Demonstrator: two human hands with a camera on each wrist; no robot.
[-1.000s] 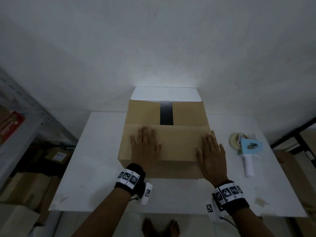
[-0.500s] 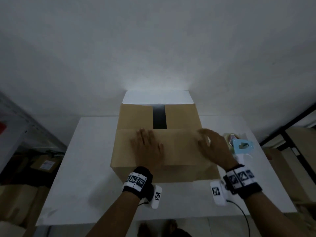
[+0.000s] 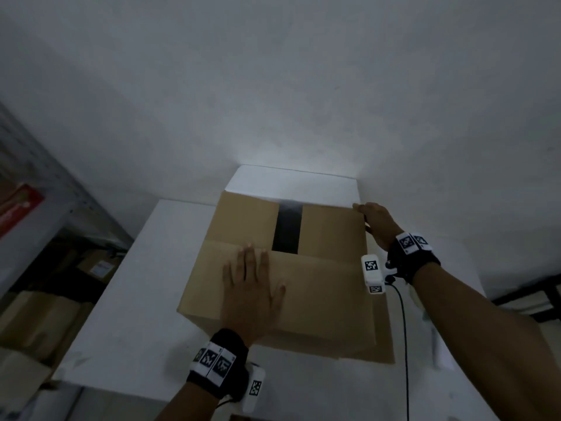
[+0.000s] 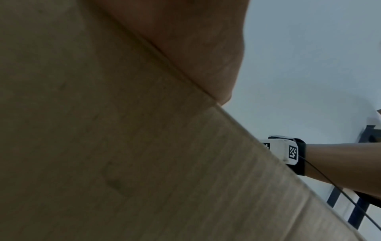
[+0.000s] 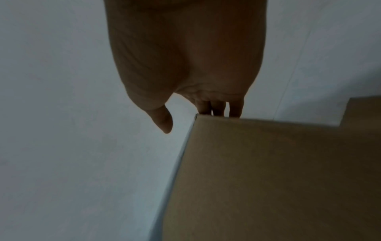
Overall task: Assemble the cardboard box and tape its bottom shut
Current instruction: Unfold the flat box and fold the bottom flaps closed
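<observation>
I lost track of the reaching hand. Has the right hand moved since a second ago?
Yes. The right hand left the near flap and went away from the person to the cardboard box's far right corner.

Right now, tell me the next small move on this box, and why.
Probably fold the far flap down with the right hand: it stands upright at the back, the right hand's fingers reach its corner, and the left hand lies flat on the near flap. The dark gap shows between the side flaps.
</observation>
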